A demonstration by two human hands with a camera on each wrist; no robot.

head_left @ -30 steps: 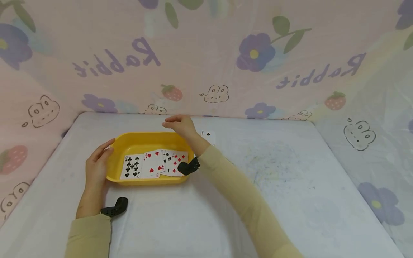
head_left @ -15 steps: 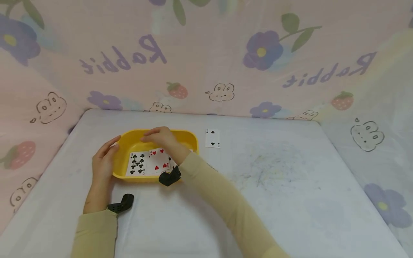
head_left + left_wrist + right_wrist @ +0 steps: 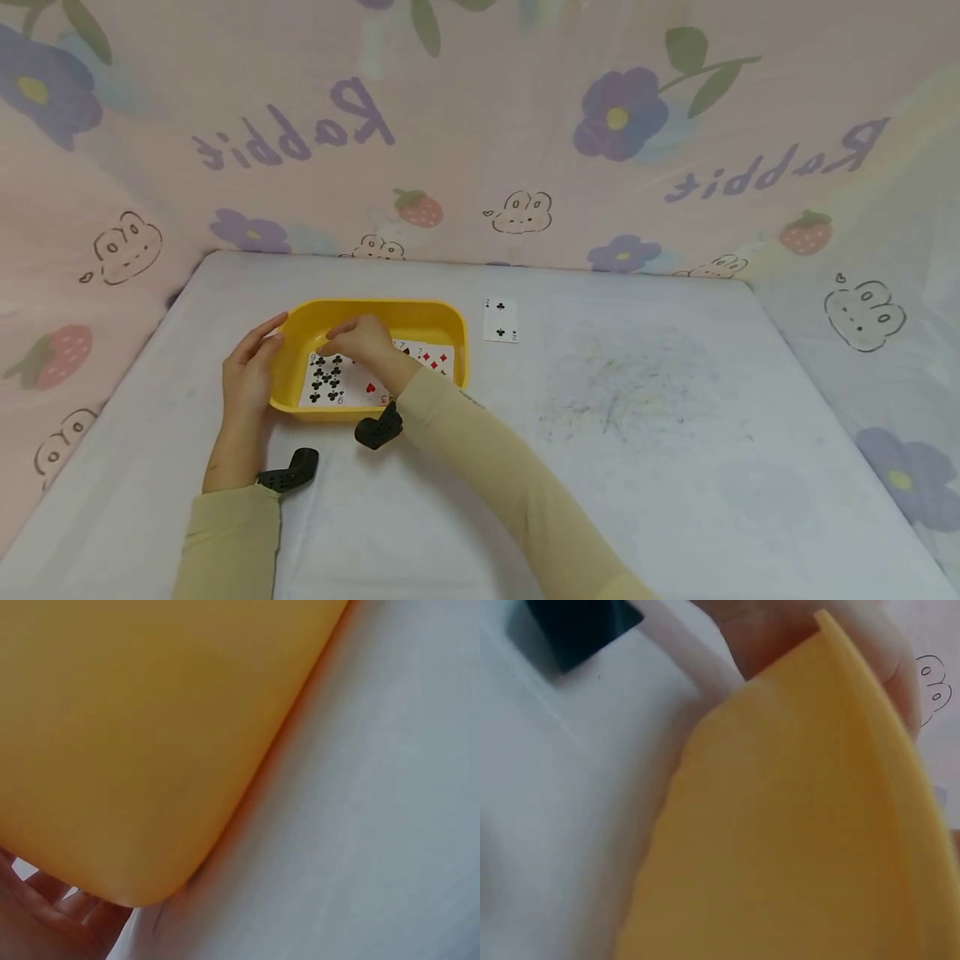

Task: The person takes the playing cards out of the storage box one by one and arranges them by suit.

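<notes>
A yellow plastic tub (image 3: 367, 412) stands on the table with several playing cards lying face up in it. My left hand (image 3: 251, 367) holds its left end, fingers and thumb at the rim; some of these fingers (image 3: 60, 915) show behind the tub's corner in the left wrist view. Inside the tub, my right hand (image 3: 363, 343) hovers with loosely bent fingers, thumb and index tips right at the top edge of the nine of clubs (image 3: 324, 383). The hand and wrist partly cover a four of hearts (image 3: 369, 390). To the right, a seven of diamonds (image 3: 435, 358) overlaps another seven.
Outside the tub, a two of clubs (image 3: 501, 321) lies face up on the white-covered table (image 3: 637, 500). A black camera sits on each wrist. Patterned cloth (image 3: 480, 125) rises behind the table and at both sides.
My right hand has moved left and down from over the tub's back right rim to the nine of clubs. The two of clubs has come fully into view. My left hand stays at the tub.
</notes>
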